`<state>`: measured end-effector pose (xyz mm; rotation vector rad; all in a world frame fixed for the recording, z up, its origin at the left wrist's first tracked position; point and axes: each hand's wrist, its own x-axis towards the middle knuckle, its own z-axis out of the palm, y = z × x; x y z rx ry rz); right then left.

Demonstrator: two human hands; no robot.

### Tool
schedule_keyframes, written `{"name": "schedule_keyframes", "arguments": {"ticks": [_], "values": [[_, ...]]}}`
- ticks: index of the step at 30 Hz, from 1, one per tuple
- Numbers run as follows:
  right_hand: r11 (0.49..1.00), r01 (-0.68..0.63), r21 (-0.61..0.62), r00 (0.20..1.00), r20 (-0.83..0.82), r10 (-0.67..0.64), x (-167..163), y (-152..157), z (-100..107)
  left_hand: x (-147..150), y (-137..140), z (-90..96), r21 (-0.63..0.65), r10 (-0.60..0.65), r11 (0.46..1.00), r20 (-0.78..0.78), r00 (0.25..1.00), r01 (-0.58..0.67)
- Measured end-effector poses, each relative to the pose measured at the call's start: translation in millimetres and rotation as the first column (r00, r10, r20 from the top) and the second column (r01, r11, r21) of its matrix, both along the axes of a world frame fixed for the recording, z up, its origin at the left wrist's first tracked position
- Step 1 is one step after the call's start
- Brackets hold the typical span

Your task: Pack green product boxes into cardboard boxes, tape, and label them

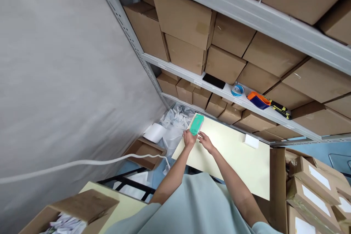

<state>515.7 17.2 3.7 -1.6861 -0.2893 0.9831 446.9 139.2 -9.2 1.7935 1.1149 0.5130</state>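
A small green box [196, 124] with pale print lies at the far left end of the cream tabletop [227, 150]. My left hand [189, 139] is closed on its near left corner, the thumb side against the box. Just right of the box's near end, my right hand [206, 142] has its fingers apart and slightly bent. Its fingertips come close to the box's edge; whether they touch it I cannot tell. A small white box [251, 141] rests farther right on the same table.
Shelves of cardboard boxes [226, 64] rise behind the table. A black phone [214, 80], blue tape roll [237, 90] and orange-and-blue tool [258, 100] lie on a shelf edge [276, 111]. Crumpled white wrapping [178, 117] lies left; stacked cartons [309, 193] stand right.
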Motion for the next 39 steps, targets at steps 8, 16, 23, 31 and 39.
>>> {"name": "schedule_keyframes", "arguments": {"ticks": [8, 16, 23, 31, 39], "values": [[0.997, -0.04, 0.072, 0.976, 0.215, 0.024, -6.2, -37.5, 33.1, -46.6, -11.4, 40.7, -0.028, 0.142, 0.99, 0.046, 0.989, -0.14], [0.97, -0.184, 0.159, 0.954, 0.265, 0.138, -23.7, -97.3, 58.3, -146.9, -72.3, 86.3, 0.016, 0.368, 0.923, 0.25, 0.896, -0.384], [0.886, -0.428, 0.176, 0.903, 0.118, 0.413, -72.3, -116.2, 44.3, -268.3, -167.4, 120.4, 0.146, 0.591, 0.761, 0.25, 0.767, -0.633], [0.605, -0.741, 0.293, 0.647, 0.068, 0.759, -185.7, -118.1, 79.2, -365.3, -280.3, 160.7, 0.095, 0.846, 0.48, 0.212, 0.489, -0.872], [0.362, -0.873, 0.326, 0.426, 0.151, 0.892, -280.4, -136.8, 136.1, -431.5, -309.2, 179.2, 0.044, 0.905, 0.265, 0.333, 0.264, -0.963]]}}
